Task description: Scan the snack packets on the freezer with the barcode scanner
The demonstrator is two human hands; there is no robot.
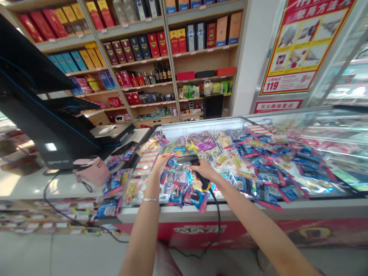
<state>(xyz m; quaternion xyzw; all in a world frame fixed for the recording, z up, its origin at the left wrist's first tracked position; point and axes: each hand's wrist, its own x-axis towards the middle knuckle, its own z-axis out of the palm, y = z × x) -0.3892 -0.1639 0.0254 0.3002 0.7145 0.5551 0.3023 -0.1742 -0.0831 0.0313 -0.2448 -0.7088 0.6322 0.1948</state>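
Your right hand (204, 172) grips the barcode scanner (191, 160); can't tell if your left hand (161, 164) holds those snack packets (176, 188). Snag that cable (219, 218) and you could drop it.

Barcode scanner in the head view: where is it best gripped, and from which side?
Probably the black handle, below the head, from the person's side, as the right hand does: the handle slants back toward them, cord leaving its lower end.

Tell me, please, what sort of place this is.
This is probably a small shop, seen from its checkout counter. Wooden shelves hold gift boxes and bottles, a display chest is heaped with packaged goods, and the right hand grips a corded barcode scanner.
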